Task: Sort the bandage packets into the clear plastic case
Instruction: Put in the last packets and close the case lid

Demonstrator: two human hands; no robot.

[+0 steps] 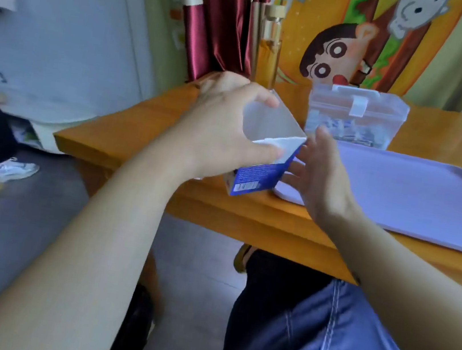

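Left hand grips the blue-and-white carton at its open top, index finger over the far rim and thumb over the near rim, with the carton tilted and its base low by the near edge of the table. Right hand holds nothing: its fingers are spread and straight just right of the carton's upper corner, and whether they touch it can't be told. Clear plastic case stands on the far side of the table beyond both hands, with its lid apparently down and a white latch at the front. Bandage packets show through its wall, piled in the lower part. The carton interior reads as bare white, so it is probably empty, but motion blur leaves the bottom unconfirmed. The step in hand looks like checking or emptying the carton. To do it well, she or he should swing the mouth right over the lilac tray, not over the table's near edge, so strays land on a flat surface. The right palm should go under the mouth before tipping further. The left grip should stay on the rims, since squeezing the panels could trap packets. The elbow should keep clear of the tall glass bottle just behind the left hand. The latch has to be freed before anything more goes into the case.
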